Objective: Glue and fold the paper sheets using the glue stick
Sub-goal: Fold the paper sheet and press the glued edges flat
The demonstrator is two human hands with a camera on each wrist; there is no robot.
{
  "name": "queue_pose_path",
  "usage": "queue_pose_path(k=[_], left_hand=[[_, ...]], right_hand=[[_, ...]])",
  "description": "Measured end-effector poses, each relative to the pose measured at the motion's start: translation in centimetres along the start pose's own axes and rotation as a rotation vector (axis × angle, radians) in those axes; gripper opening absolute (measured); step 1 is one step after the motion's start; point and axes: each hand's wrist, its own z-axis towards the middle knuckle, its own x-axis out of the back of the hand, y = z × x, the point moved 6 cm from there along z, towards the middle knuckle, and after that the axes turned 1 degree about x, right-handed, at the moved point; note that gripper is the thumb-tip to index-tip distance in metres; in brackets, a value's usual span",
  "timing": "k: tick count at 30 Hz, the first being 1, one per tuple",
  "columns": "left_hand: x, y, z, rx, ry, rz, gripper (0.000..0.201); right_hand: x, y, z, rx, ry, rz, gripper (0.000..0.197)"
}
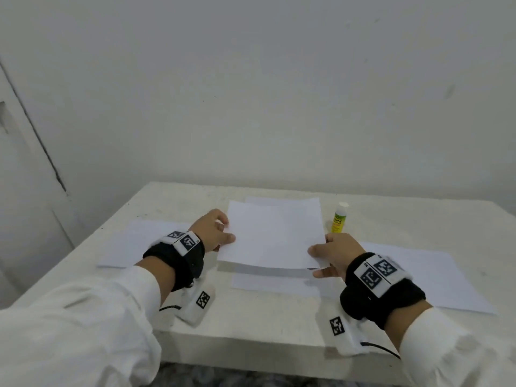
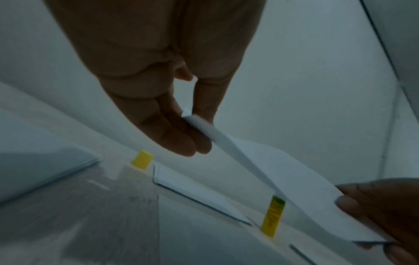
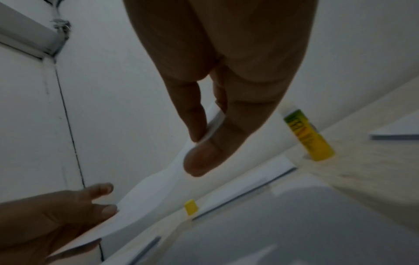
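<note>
- Thin white paper sheet (image 1: 272,236) is pinched at opposite side edges by right hand (image 1: 333,254) and left hand (image 1: 213,229), lifted off white table (image 1: 251,317); two-sided hold likely prevents sagging.
- Flat white sheet (image 1: 275,284) lies directly beneath.
- Yellow-green glue stick (image 1: 339,217) stands upright, capped, at far right; probably parked clear.

Both hands, left (image 1: 215,230) and right (image 1: 333,254), pinch with thumbs against fingers, raised apart.
</note>
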Motion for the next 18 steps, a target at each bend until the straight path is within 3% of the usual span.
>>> queue_pose_path(k=[3,8,13,18], left_hand=[[-2.3,0.2,-0.4,-0.005,-0.08,0.201,0.017],[-5.1,-1.3,-0.7,0.116,-0.278,0.373,0.039],[-5.5,-1.8,-0.1,0.128,-0.336,0.52,0.026],[-5.3,-1.9,0.4,0.107,-0.344,0.559,0.02]], right_hand=[[1.0,2.0,0.2,-0.064,0.034,-0.1,0.013],[1.4,3.5,1.0,-0.134,0.014,-0.337,0.029],[0.8,3.5,1.3,-0.181,-0.029,-0.433,0.041],[0.5,3.8,1.6,-0.23,-0.044,-0.372,0.032]])
